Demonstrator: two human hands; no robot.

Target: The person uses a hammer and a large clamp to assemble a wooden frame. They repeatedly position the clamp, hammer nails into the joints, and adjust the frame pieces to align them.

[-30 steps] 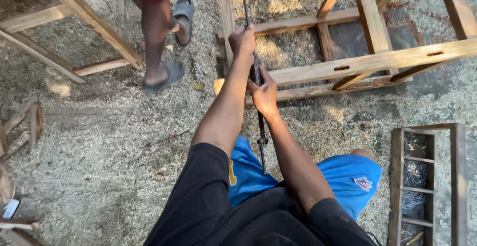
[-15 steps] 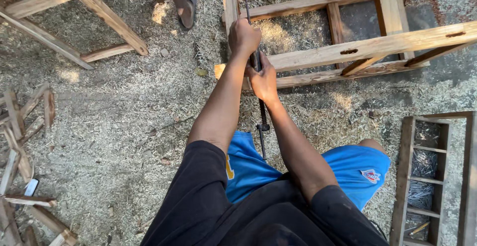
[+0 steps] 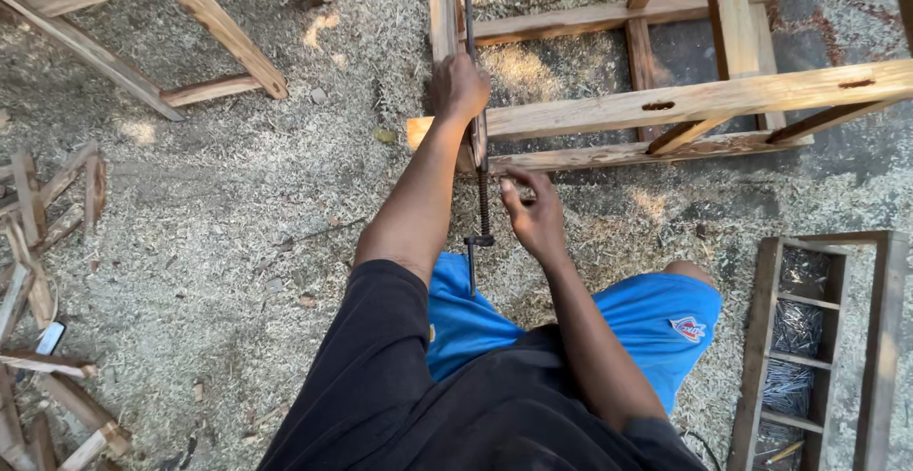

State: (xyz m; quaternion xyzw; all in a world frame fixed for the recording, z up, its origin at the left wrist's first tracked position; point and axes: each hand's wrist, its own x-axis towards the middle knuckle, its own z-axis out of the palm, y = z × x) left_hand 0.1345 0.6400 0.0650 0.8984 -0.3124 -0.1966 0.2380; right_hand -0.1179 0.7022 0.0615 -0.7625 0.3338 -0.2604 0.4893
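A long dark metal bar clamp (image 3: 473, 15) runs down across the corner of a pale wooden frame (image 3: 694, 100) that lies on sawdust-covered ground. My left hand (image 3: 461, 86) is closed around the clamp bar where it crosses the frame's end rail. The clamp's threaded screw (image 3: 483, 203) and small cross handle (image 3: 478, 240) hang below the frame, above my blue shorts. My right hand (image 3: 534, 216) sits just right of the screw with thumb and fingers apart, fingertips near the lower rail (image 3: 628, 154), holding nothing.
Another wooden frame (image 3: 204, 15) stands at the upper left. Loose wood offcuts (image 3: 38, 243) lie along the left edge. At the lower right sits a divided wooden tray (image 3: 789, 338) holding nails. Sawdust and shavings cover the ground.
My right hand has let go of the clamp and dropped lower, beside the screw. Another person's sandalled feet have left the top of the view. The camera has moved closer.
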